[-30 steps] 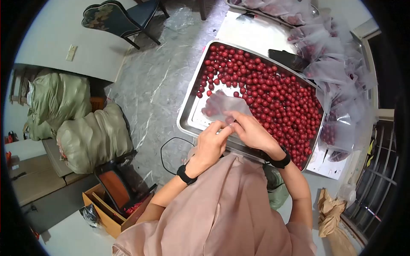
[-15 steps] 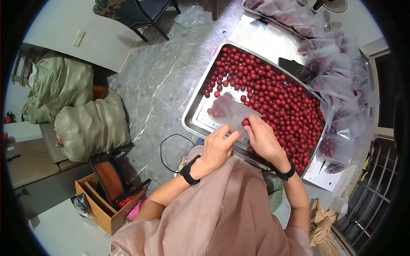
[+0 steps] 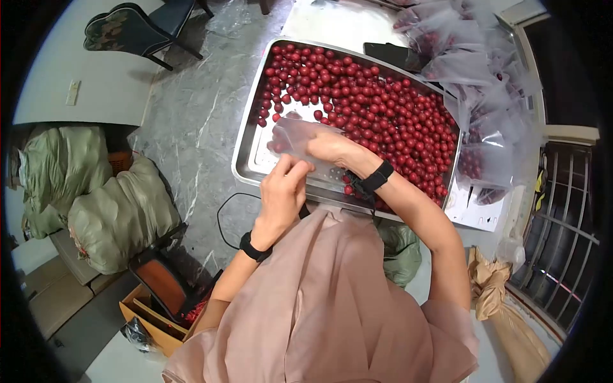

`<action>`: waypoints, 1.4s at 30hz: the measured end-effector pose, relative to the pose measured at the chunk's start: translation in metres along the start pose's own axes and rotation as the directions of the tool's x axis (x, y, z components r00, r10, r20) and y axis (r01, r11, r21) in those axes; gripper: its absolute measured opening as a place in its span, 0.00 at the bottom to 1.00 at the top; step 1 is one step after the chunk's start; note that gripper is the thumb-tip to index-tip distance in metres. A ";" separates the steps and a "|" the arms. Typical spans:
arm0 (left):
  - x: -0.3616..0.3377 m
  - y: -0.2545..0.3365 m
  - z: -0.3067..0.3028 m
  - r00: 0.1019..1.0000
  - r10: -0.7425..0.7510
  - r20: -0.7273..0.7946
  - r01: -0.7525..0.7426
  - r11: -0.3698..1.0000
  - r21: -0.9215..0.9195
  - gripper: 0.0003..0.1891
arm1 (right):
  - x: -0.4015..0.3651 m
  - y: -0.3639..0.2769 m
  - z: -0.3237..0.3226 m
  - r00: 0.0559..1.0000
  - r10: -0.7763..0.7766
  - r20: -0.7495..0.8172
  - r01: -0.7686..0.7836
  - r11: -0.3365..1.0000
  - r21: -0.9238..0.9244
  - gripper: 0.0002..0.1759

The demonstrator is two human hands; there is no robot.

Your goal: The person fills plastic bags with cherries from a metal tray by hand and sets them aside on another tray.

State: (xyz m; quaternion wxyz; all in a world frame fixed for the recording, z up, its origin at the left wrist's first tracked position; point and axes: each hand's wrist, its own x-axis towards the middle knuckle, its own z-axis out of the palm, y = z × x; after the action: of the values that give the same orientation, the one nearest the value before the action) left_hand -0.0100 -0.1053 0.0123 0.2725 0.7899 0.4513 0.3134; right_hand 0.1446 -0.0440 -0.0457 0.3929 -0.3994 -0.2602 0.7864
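A metal tray (image 3: 239, 150) holds a large heap of round dark red fruits (image 3: 377, 105). Over its left part lies a translucent plastic bag (image 3: 294, 134) with several fruits inside. My left hand (image 3: 283, 191) is closed, its fingers pinching the near edge of the bag at the tray's front rim. My right hand (image 3: 332, 148) reaches into the mouth of the bag, and its fingers are hidden by the plastic, so what they hold cannot be seen. Each wrist wears a black band.
Filled translucent bags (image 3: 488, 143) line the right side, near a black object (image 3: 393, 56) behind the tray. Green sacks (image 3: 124, 214), a wooden box (image 3: 150, 325) and a dark chair (image 3: 128, 29) stand to the left. A thin black cable loops left of the tray.
The view has shifted, and the tray appears further left. My right hand has moved from the bag's near edge, where it held a fruit, into the bag's mouth.
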 end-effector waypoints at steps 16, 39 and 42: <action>0.015 -0.003 -0.007 1.000 0.013 0.001 -0.013 1.000 -0.015 0.13 | -0.201 0.011 -0.078 0.858 -0.323 -0.399 -0.268 0.381 -0.885 0.09; 0.016 -0.003 -0.008 0.999 0.032 0.010 -0.032 0.999 -0.014 0.12 | -0.201 0.063 -0.049 0.696 -0.465 -0.546 -0.054 0.725 -0.686 0.18; 0.016 -0.003 -0.008 0.999 0.032 0.010 -0.031 0.999 -0.022 0.12 | -0.198 0.055 -0.040 0.738 -0.411 -0.534 0.141 0.869 -0.474 0.19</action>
State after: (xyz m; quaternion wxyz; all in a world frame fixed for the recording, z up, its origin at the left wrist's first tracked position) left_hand -0.0107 -0.0886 0.0196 0.2782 0.7954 0.4341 0.3185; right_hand 0.2293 -0.2343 -0.0230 0.4797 -0.6628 -0.3303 0.4707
